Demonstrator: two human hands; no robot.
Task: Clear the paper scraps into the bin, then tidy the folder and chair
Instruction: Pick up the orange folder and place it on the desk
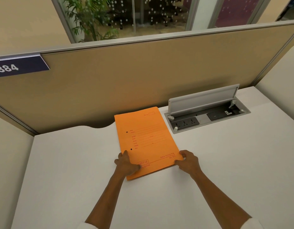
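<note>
The folder [146, 141], orange with red print, lies flat on the tabletop [225, 162], beside an open socket box [207, 111], below the partition [143, 76]. Both hands, left [127, 163] and right [188, 161], grip its near corners.

White desk [225, 162], tan partition [143, 76] with sign 384 [19, 66], open socket box [207, 111], glass wall [134, 14], plant [91, 19] behind.

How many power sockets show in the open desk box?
3, side by side in one dark strip at the left end of the open desk box, right of the orange folder. The raised lid may hide others behind it.
</note>
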